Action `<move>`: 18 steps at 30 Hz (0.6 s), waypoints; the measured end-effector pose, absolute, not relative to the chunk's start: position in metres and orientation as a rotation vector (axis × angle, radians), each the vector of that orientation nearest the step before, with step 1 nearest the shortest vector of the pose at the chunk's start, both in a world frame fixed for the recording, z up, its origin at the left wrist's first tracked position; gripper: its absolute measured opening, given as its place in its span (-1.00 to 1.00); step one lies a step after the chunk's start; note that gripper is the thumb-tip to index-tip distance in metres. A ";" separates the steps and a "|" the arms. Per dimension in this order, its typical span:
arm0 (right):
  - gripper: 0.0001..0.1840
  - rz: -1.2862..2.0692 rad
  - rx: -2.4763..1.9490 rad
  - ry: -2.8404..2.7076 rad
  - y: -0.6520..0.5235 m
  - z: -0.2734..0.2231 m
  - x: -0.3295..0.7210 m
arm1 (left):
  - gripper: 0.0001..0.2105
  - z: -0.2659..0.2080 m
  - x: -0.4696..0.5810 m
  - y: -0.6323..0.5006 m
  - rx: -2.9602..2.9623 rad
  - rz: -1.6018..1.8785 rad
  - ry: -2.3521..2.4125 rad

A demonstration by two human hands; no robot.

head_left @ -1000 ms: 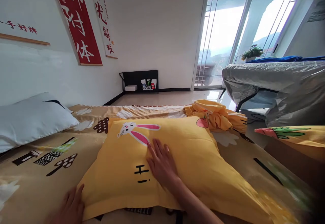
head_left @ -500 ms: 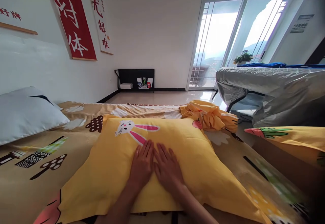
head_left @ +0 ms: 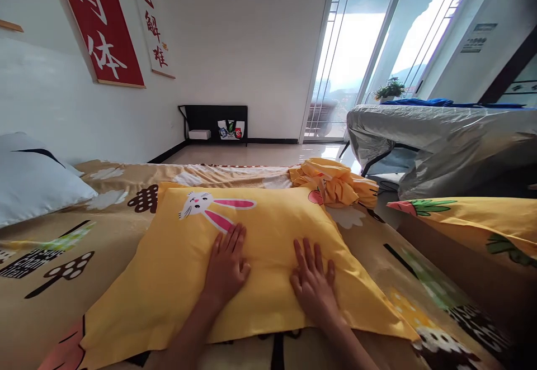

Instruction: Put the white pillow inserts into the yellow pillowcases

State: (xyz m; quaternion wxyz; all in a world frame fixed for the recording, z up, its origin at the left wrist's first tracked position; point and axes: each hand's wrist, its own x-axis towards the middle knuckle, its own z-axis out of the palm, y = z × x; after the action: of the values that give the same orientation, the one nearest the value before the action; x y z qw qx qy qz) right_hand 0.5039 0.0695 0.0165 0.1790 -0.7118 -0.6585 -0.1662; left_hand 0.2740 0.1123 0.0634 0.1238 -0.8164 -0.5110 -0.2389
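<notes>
A yellow pillow (head_left: 268,213) with a white rabbit print lies flat on a bed covered by a tan patterned sheet (head_left: 113,247). My left hand (head_left: 227,264) rests palm down on the middle of the pillow, its fingertips by the rabbit's pink ear. On the pillow's right half lies my right hand (head_left: 312,283), palm down with fingers spread. Neither hand grips anything. Slight creases run across the fabric between them.
A white pillow (head_left: 37,180) sits at the left by the wall. Crumpled yellow cloth (head_left: 335,183) lies beyond the pillow's far right corner. Another yellow printed item (head_left: 474,219) is at the right edge. A plastic-covered table (head_left: 436,127) stands behind it, near glass doors.
My right hand has slid to the right across the pillow, away from my left hand, and its fingers have spread. My left hand stays near the rabbit's ear. The view has shifted slightly.
</notes>
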 end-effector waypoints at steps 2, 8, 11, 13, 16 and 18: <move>-0.27 -0.473 -2.108 -1.836 0.062 0.007 0.519 | -0.27 0.063 0.273 0.113 -2.381 -0.701 -1.476; -0.32 -0.426 -2.381 -1.729 0.041 -0.008 0.559 | -0.29 0.061 0.272 0.113 -2.354 -0.695 -1.439; -0.34 -0.458 -2.393 -1.710 0.030 -0.017 0.575 | -0.28 0.060 0.270 0.113 -2.339 -0.712 -1.423; -0.36 -0.465 -2.349 -1.726 0.022 -0.027 0.587 | -0.28 0.059 0.270 0.112 -2.334 -0.717 -1.416; -0.36 -0.417 -2.268 -1.761 0.011 -0.044 0.610 | -0.28 0.059 0.268 0.112 -2.329 -0.712 -1.410; -0.35 -0.376 -2.245 -1.779 0.006 -0.049 0.625 | -0.28 0.058 0.268 0.113 -2.330 -0.706 -1.415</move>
State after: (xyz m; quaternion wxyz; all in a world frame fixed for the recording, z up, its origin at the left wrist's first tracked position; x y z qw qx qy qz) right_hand 0.6252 0.0059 -0.0494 0.1262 -0.7709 -0.6108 -0.1291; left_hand 0.2681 0.1126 0.0581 0.1620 -0.8164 -0.4960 -0.2475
